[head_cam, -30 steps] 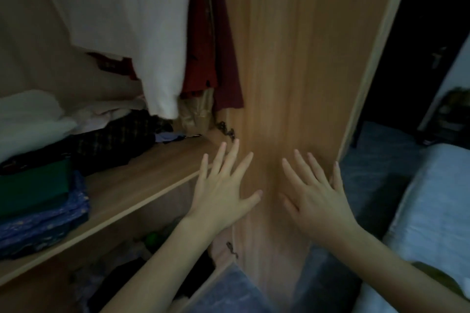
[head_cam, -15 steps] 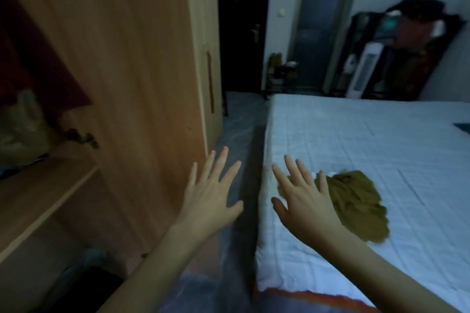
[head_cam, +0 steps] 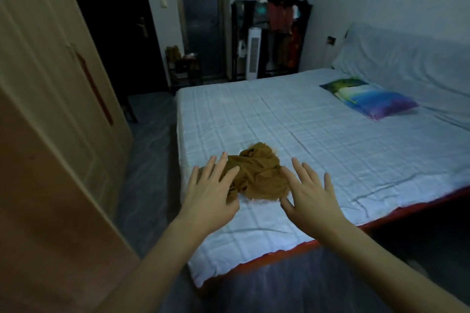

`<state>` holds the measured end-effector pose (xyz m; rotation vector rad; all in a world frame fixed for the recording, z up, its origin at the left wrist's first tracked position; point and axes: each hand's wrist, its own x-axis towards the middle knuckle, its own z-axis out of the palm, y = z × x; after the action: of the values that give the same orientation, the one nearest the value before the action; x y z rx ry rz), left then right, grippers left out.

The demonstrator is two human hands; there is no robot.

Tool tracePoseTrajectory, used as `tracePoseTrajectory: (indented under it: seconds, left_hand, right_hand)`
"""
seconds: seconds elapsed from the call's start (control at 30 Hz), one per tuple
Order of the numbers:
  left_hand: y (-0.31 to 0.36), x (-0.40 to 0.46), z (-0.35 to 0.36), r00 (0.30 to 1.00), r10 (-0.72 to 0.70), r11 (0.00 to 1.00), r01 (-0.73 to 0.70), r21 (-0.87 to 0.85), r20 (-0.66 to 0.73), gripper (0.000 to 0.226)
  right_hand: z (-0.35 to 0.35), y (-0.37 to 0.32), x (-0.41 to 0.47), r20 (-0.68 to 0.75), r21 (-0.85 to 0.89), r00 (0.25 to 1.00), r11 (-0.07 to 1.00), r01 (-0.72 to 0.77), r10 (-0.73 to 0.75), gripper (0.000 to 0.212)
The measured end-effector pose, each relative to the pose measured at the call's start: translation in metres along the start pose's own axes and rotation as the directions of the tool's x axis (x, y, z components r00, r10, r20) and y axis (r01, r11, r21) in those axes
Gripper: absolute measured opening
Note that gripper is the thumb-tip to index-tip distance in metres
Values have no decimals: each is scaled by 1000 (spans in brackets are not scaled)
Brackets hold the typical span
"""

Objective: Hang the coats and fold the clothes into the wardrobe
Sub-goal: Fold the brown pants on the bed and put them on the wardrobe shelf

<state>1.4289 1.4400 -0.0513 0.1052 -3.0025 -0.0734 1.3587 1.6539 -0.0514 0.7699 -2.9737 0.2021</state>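
Note:
A crumpled mustard-brown garment [head_cam: 259,175] lies near the front left corner of the bed [head_cam: 318,129]. My left hand [head_cam: 211,193] hovers with fingers spread over the garment's left edge and holds nothing. My right hand [head_cam: 309,198] is spread flat just right of the garment, also empty. The wardrobe's open wooden door [head_cam: 50,134] fills the left side; the wardrobe's inside is out of view.
A colourful pillow [head_cam: 368,98] lies at the bed's far right. A dark rack stuffed with clothes [head_cam: 272,38] and a white tower fan [head_cam: 254,53] stand by the far wall. A narrow floor strip [head_cam: 150,160] runs between wardrobe and bed.
The view has swung right from the wardrobe shelves to the bed. Both open hands have moved from the wardrobe door to either side of the brown garment.

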Motion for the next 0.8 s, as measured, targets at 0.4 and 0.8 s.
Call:
tracePoseTrajectory:
  seconds: [0.4, 0.8]
  left_hand:
    - [127, 153, 20, 999, 34, 999, -32, -42, 31, 70]
    - [123, 246, 63, 989, -91, 994, 96, -47, 113, 72]
  right_hand:
    - [-37, 180, 66, -50, -20, 999, 1000, 3, -4, 68]
    - [5, 229, 166, 46, 46, 994, 995, 93, -96, 70]
